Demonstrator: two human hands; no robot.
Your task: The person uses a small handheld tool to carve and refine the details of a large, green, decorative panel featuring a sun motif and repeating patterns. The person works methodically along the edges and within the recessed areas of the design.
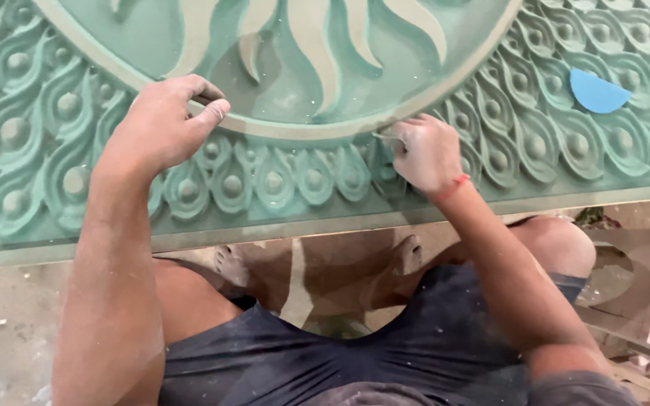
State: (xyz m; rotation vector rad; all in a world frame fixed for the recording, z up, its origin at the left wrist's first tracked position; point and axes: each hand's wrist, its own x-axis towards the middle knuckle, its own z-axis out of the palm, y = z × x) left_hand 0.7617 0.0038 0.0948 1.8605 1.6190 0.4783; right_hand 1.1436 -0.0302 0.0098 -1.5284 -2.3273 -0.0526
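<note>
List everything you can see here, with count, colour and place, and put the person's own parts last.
carved panel: one, green with tan sun rays and ring, fills the upper half
blue piece: one, blue, half-round, lying on the panel at upper right
floor: grey, dusty, below the panel
thin tool: one, small, pinched in the right hand, tip at the tan ring
red band: one, on the right wrist
shorts: dark, bottom centre
feet: two, bare, under the panel's edge
left hand: fingers curled, on the ring; contents unclear
right hand: closed on the tool
</note>
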